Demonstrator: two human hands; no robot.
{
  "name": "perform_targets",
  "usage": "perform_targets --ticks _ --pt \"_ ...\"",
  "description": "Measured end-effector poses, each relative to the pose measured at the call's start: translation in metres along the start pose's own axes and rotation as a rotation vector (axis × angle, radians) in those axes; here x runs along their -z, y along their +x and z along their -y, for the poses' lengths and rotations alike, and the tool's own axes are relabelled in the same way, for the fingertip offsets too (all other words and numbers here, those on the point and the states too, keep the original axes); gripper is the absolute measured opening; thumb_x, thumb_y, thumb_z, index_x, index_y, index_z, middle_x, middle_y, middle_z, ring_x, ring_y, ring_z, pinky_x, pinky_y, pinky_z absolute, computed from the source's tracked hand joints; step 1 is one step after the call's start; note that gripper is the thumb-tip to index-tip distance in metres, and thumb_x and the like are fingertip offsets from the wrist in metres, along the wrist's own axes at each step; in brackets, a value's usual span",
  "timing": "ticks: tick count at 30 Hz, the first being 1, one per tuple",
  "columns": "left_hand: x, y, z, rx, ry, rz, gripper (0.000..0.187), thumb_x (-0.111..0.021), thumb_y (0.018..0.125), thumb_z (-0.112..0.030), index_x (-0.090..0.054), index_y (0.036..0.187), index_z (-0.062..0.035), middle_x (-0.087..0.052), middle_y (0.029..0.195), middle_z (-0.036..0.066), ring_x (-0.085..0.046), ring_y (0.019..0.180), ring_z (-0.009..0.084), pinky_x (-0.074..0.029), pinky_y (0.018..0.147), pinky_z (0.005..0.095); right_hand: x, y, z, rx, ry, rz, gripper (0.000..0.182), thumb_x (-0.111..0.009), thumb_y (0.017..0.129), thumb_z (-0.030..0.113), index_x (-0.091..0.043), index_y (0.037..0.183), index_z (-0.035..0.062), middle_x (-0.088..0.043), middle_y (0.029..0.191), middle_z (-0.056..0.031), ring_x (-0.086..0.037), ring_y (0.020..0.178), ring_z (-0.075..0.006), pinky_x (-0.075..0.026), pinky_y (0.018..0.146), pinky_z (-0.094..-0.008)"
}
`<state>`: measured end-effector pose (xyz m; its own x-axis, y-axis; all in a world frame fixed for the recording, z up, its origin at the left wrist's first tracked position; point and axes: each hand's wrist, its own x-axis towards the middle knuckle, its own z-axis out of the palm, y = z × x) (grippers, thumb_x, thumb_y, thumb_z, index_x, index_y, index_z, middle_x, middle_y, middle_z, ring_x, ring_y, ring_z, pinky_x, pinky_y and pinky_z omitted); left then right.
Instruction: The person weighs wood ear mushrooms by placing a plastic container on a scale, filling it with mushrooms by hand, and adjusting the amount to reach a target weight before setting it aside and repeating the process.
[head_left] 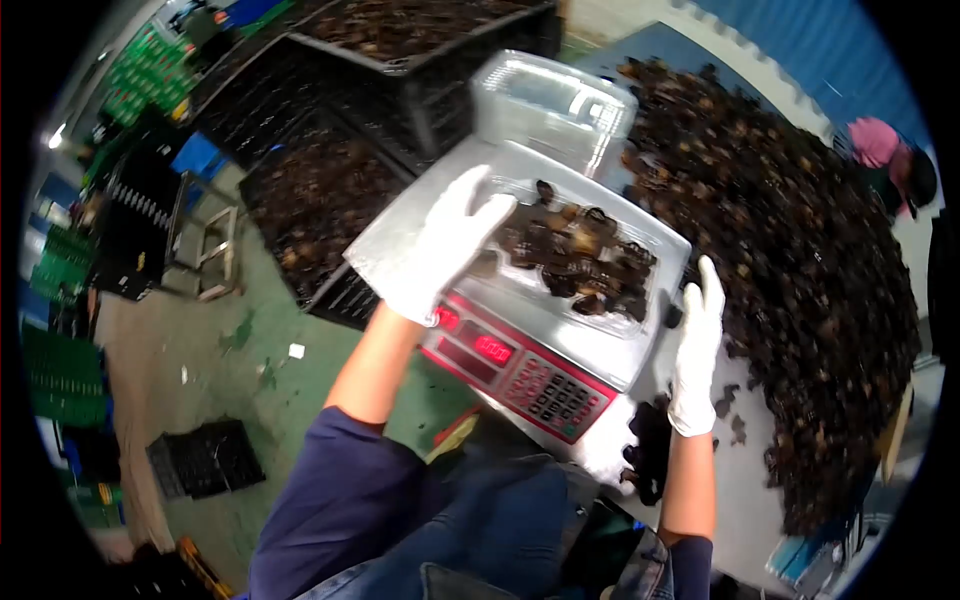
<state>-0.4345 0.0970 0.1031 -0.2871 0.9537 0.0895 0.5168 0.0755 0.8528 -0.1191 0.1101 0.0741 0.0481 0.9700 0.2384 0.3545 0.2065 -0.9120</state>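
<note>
A clear plastic box holding dark brown pieces rests on the metal plate of a red-framed digital scale with lit red digits. Its clear lid stands open at the far side. My left hand, in a white glove, is at the box's left end with thumb and fingers apart. To the right of the scale, my right hand, also gloved in white, has its fingers stretched out and apart, near a small dark piece. Neither hand visibly holds anything.
A large heap of dark pieces covers the table on the right. Black crates with similar pieces stand at the far left. A metal frame and a black crate are on the green floor. Another person is at far right.
</note>
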Motion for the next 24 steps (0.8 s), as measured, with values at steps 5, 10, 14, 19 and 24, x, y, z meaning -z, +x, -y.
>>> perform_targets --ticks 5,10,14,19,24 --pt "-0.011 -0.024 -0.026 -0.296 0.065 -0.232 0.053 -0.067 0.09 -0.018 -0.051 0.136 0.0018 -0.051 0.138 0.023 -0.047 0.13 0.0363 -0.036 0.111 0.0425 0.063 -0.014 -0.003 -0.124 0.071 -0.057 0.04 -0.058 0.098 0.011 -0.054 0.136 0.0003 -0.057 0.135 -0.0121 -0.054 0.123 -0.0196 -0.041 0.105 -0.0302" --pt "-0.08 -0.111 -0.083 -0.732 0.117 0.515 0.042 -0.06 0.087 -0.004 -0.057 0.129 -0.0009 -0.057 0.135 0.014 -0.061 0.115 0.0301 -0.048 0.101 0.0388 0.134 -0.045 -0.051 -0.377 -0.146 -0.044 0.023 -0.063 0.098 0.013 -0.07 0.116 0.0006 -0.068 0.093 0.0019 -0.055 0.079 -0.0044 -0.045 0.073 -0.0201" --pt "-0.191 -0.168 -0.065 -0.988 0.582 0.504 0.035 -0.062 0.08 -0.008 -0.062 0.114 -0.0018 -0.063 0.107 0.01 -0.062 0.095 0.0246 -0.055 0.076 0.0299 0.146 -0.071 -0.066 -0.386 -0.285 -0.059 0.022 -0.068 0.093 0.011 -0.071 0.113 0.001 -0.072 0.097 -0.002 -0.06 0.084 -0.0079 -0.048 0.08 -0.0238" --pt "-0.238 -0.177 -0.063 -0.875 0.887 0.613 0.022 -0.062 0.079 -0.009 -0.064 0.101 -0.0051 -0.062 0.095 0.009 -0.062 0.088 0.0231 -0.054 0.066 0.0305 0.144 -0.084 -0.052 -0.346 -0.41 0.021 0.021 -0.069 0.087 0.004 -0.071 0.108 0.0003 -0.071 0.101 -0.0114 -0.069 0.089 -0.0181 -0.052 0.082 -0.0275" --pt "-0.221 -0.168 -0.065 -0.943 0.751 0.51 0.017 -0.062 0.075 -0.01 -0.062 0.092 -0.0074 -0.059 0.083 0.006 -0.06 0.081 0.0191 -0.052 0.067 0.0281 0.132 -0.08 -0.061 -0.267 -0.423 0.031 0.02 -0.068 0.087 0.005 -0.071 0.106 -0.0002 -0.071 0.099 -0.0129 -0.068 0.089 -0.0212 -0.052 0.081 -0.0297"
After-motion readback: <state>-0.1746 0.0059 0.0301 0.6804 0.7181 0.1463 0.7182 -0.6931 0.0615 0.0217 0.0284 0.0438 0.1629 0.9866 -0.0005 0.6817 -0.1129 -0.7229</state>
